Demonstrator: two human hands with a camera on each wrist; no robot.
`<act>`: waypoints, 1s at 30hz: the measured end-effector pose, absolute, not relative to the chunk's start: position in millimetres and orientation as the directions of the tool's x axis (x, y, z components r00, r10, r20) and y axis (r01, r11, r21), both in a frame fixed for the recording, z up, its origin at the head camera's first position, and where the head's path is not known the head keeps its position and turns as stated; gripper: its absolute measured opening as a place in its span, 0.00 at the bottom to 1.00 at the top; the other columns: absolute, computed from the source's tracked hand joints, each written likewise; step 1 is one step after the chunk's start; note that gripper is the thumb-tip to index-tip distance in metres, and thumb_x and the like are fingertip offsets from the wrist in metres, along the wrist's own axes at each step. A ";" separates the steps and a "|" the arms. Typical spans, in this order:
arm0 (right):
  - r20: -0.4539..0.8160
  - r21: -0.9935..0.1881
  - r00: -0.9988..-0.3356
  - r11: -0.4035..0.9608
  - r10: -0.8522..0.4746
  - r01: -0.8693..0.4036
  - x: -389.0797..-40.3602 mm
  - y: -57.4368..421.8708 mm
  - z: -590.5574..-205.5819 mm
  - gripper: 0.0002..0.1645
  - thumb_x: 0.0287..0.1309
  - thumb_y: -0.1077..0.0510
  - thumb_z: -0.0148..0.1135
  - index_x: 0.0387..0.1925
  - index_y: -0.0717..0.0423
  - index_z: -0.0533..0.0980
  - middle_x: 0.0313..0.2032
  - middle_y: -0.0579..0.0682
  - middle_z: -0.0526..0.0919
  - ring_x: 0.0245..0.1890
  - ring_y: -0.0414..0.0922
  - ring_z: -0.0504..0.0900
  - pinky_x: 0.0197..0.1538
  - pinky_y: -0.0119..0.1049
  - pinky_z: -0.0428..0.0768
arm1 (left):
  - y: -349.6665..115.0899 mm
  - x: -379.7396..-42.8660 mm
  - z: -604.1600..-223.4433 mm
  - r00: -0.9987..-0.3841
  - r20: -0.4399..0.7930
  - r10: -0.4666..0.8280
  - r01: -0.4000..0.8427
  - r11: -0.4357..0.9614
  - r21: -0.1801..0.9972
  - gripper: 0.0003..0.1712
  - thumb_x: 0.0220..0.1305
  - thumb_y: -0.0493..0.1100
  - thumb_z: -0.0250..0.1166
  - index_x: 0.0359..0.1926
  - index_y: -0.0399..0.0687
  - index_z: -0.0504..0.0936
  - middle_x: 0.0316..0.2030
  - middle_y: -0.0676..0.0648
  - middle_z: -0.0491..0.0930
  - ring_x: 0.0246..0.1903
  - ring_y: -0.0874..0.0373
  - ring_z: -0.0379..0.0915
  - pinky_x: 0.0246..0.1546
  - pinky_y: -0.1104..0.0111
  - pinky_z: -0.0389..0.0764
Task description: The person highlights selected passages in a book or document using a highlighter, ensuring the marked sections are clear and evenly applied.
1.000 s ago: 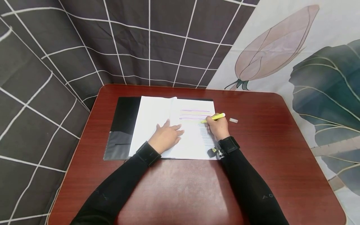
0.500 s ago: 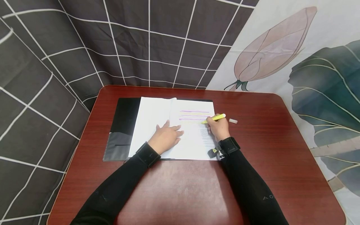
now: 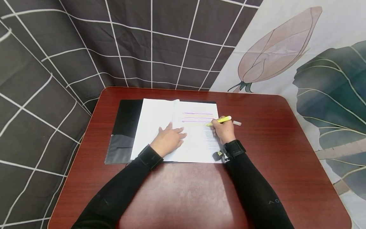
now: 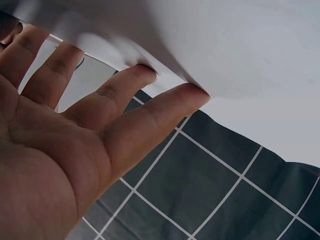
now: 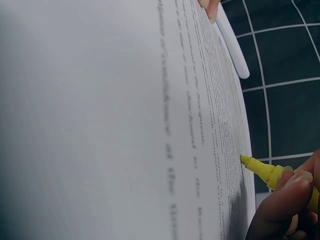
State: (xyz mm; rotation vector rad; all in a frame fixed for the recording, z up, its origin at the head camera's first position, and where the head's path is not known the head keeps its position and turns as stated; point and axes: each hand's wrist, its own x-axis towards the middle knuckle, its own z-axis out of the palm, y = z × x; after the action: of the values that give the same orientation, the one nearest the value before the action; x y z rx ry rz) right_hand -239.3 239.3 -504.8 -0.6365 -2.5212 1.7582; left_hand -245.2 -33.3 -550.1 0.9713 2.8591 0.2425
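My right hand [image 3: 225, 131] pinches a yellow highlighter [image 3: 224, 119], its tip at a line of print on the right-hand page [image 3: 197, 144]. In the right wrist view the highlighter's nib [image 5: 244, 159] meets the sheet, thumb and fingers around its barrel. Purple and yellow lines [image 3: 197, 117] mark the upper text. My left hand [image 3: 168, 140] lies spread over the middle of the open pages, near the fold; in the left wrist view its straight fingers [image 4: 150, 112] touch the paper. Nothing is held in it.
Beneath the pages lies a black folder [image 3: 125, 117], extending to the left. A small whitish cap [image 3: 237, 123] rests on the brown table [image 3: 266, 140] just right of my right hand. Grid-patterned cloth [image 3: 128, 41] hangs behind the table.
My right hand, with the highlighter, has shifted slightly to the right along the line of print. My left hand has stayed in place.
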 end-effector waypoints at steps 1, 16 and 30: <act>-0.226 -0.901 -0.918 0.288 0.327 0.324 -239.2 239.6 -504.7 0.12 0.79 0.59 0.61 0.36 0.54 0.70 0.28 0.48 0.79 0.22 0.38 0.76 0.25 0.27 0.77 | -33.2 -245.2 -549.9 -0.789 -0.056 0.611 0.594 0.783 0.185 0.27 0.83 0.59 0.66 0.78 0.69 0.83 0.80 0.53 0.79 0.83 0.28 0.68 0.71 0.21 0.75; -0.230 -0.890 -0.908 0.302 0.351 0.342 -238.8 244.2 -503.8 0.09 0.78 0.60 0.62 0.37 0.54 0.72 0.29 0.48 0.80 0.23 0.39 0.77 0.27 0.27 0.77 | -34.3 -243.9 -548.4 -0.787 -0.039 0.616 0.597 0.776 0.201 0.27 0.82 0.58 0.67 0.77 0.67 0.84 0.80 0.53 0.80 0.83 0.28 0.69 0.70 0.21 0.76; -0.246 -0.896 -0.899 0.268 0.363 0.354 -237.8 249.9 -504.8 0.08 0.78 0.60 0.62 0.38 0.53 0.72 0.30 0.49 0.80 0.22 0.38 0.77 0.26 0.27 0.77 | -34.7 -244.8 -550.1 -0.783 -0.033 0.621 0.605 0.773 0.192 0.28 0.82 0.59 0.67 0.77 0.67 0.84 0.80 0.53 0.80 0.83 0.27 0.69 0.70 0.20 0.75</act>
State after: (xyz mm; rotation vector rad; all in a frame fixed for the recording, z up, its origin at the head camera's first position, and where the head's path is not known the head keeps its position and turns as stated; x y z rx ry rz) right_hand -237.8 249.9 -504.8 -0.7053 -2.4947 1.7596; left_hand -244.8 -34.7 -550.1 0.9935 2.8682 0.2613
